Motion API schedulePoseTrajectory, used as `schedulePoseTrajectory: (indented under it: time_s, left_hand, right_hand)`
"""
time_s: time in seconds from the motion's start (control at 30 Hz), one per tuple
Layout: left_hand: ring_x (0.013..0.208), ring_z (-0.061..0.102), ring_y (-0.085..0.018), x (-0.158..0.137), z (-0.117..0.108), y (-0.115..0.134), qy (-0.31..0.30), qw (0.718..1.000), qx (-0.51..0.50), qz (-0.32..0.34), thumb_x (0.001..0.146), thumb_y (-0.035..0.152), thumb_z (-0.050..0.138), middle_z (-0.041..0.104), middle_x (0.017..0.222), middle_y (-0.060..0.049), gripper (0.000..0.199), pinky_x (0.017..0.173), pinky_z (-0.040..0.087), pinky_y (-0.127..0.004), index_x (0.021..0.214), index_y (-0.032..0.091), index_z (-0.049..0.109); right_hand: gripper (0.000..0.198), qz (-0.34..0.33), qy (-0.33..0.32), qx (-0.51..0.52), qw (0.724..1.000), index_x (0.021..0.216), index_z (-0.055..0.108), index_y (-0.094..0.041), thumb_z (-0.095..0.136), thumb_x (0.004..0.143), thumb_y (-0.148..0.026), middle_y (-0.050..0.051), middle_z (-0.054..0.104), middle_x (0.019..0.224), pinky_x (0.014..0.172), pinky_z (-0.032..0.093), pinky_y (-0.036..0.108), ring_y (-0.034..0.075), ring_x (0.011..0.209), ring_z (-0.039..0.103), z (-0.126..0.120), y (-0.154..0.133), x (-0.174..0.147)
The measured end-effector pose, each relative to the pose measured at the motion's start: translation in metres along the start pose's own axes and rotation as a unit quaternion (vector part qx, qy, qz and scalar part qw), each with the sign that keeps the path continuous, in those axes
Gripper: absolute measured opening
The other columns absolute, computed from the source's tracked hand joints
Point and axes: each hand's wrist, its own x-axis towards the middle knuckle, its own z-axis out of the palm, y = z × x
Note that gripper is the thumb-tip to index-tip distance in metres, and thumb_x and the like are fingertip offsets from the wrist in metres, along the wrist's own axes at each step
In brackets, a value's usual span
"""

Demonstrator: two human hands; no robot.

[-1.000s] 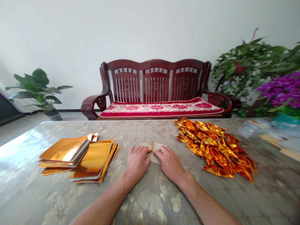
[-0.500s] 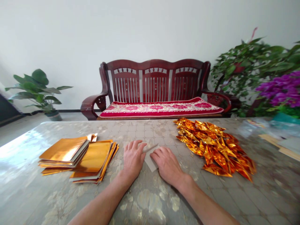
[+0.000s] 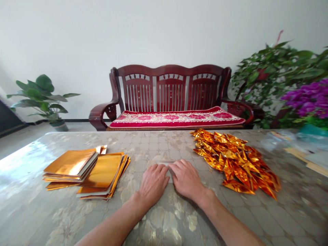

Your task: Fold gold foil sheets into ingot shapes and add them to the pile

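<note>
A sheet of foil paper (image 3: 170,178), pale side up, lies flat on the table in front of me, mostly hidden under my hands. Along its far side runs a narrow folded strip. My left hand (image 3: 154,181) bends its fingers over the left part of this edge and presses on it. Close beside it, my right hand (image 3: 186,178) has its fingers closed on the same edge, the two sets of fingertips nearly meeting at the middle.
Stacks of gold foil sheets (image 3: 105,172) lie to the left. A heap of folded gold foil pieces (image 3: 233,159) spreads out at the right. Plastic bags (image 3: 275,140) rest at the far right of the patterned table (image 3: 164,218). Beyond stands a wooden bench (image 3: 169,70).
My left hand has come down and right onto the paper, beside my right hand. The paper has turned, so its far folded edge now runs crosswise. My right hand has shifted slightly.
</note>
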Motion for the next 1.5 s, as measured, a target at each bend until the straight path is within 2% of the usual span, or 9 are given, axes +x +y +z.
schedulePoseTrajectory:
  time_s: [0.2,0.4,0.6,0.8,0.87,0.97,1.07,1.27,1.5]
  left_hand:
    - [0.107,0.055,-0.027,0.001,-0.005,-0.006,0.01,0.999,0.014,0.029,0.091,0.033,0.061,0.067,0.108,-0.004,0.019,0.094,0.041,-0.042,0.107,0.023,0.062]
    - [0.102,0.058,-0.026,0.003,-0.004,-0.01,-0.007,0.998,0.02,0.052,0.085,0.048,0.069,0.068,0.106,-0.004,0.037,0.091,0.041,-0.04,0.11,0.022,0.062]
    - [0.096,0.06,-0.023,0.006,-0.002,-0.012,-0.013,0.999,0.029,0.031,0.091,0.023,0.059,0.068,0.097,-0.003,0.008,0.086,0.041,-0.037,0.098,0.021,0.063]
    - [0.093,0.061,-0.023,0.007,-0.004,-0.014,-0.008,0.999,0.028,0.024,0.095,0.02,0.051,0.07,0.094,-0.004,0.013,0.082,0.039,-0.037,0.094,0.021,0.064]
    - [0.09,0.062,-0.022,0.007,-0.004,-0.014,-0.003,0.999,0.025,0.024,0.099,0.025,0.047,0.07,0.091,-0.004,0.02,0.081,0.039,-0.037,0.091,0.02,0.065]
    - [0.089,0.063,-0.022,0.007,-0.004,-0.015,0.005,1.0,0.009,0.022,0.1,0.029,0.045,0.071,0.089,-0.004,0.026,0.081,0.038,-0.036,0.087,0.02,0.066]
    - [0.088,0.063,-0.021,0.008,-0.003,-0.018,0.015,1.0,-0.018,0.002,0.101,0.031,0.044,0.072,0.087,-0.004,0.03,0.081,0.038,-0.035,0.086,0.022,0.068]
    - [0.09,0.065,-0.021,0.01,0.001,-0.021,0.033,0.994,-0.067,-0.076,0.095,0.031,0.055,0.075,0.09,0.0,0.019,0.081,0.038,-0.034,0.091,0.027,0.073]
    - [0.089,0.064,-0.02,0.016,0.0,-0.019,0.027,0.986,-0.081,-0.142,0.09,0.033,0.06,0.074,0.087,0.0,0.015,0.08,0.038,-0.032,0.085,0.025,0.072]
  right_hand:
    - [0.041,-0.059,-0.069,0.064,0.994,0.117,0.064,-0.024,0.063,0.076,-0.021,0.005,0.062,0.108,0.091,0.04,0.032,0.022,0.104,0.052,-0.016,0.019,0.002]
    - [0.037,-0.059,-0.057,0.024,0.996,0.116,0.064,-0.022,0.053,0.082,-0.015,0.006,0.066,0.106,0.089,0.041,0.032,0.022,0.103,0.056,-0.01,0.021,0.003]
    - [0.03,-0.039,-0.016,0.02,0.999,0.116,0.065,-0.02,0.05,0.09,-0.018,0.006,0.07,0.106,0.089,0.043,0.032,0.021,0.101,0.06,0.0,0.019,0.001]
    - [0.043,-0.046,0.002,0.061,0.997,0.124,0.06,-0.022,0.064,0.081,-0.025,0.006,0.069,0.117,0.095,0.041,0.034,0.023,0.108,0.061,-0.005,0.026,-0.003]
    - [0.035,-0.03,0.004,0.084,0.996,0.118,0.06,-0.022,0.064,0.083,-0.026,0.004,0.07,0.112,0.092,0.042,0.031,0.02,0.102,0.063,-0.008,0.029,-0.005]
    - [0.017,0.005,0.007,0.085,0.996,0.099,0.063,-0.023,0.048,0.097,-0.031,0.002,0.072,0.094,0.081,0.042,0.028,0.017,0.089,0.064,-0.008,0.034,-0.007]
    - [0.033,0.033,0.023,0.068,0.997,0.086,0.064,-0.022,0.037,0.103,-0.032,0.002,0.07,0.084,0.075,0.04,0.027,0.017,0.084,0.064,-0.001,0.036,-0.007]
    - [0.019,0.113,0.066,0.057,0.99,0.089,0.071,-0.026,0.053,0.096,-0.029,0.0,0.072,0.085,0.072,0.039,0.026,0.017,0.084,0.064,0.009,0.033,-0.002]
    - [0.02,0.117,0.057,0.027,0.991,0.087,0.074,-0.026,0.056,0.093,-0.025,0.002,0.072,0.088,0.077,0.04,0.028,0.018,0.091,0.061,0.009,0.033,0.001]
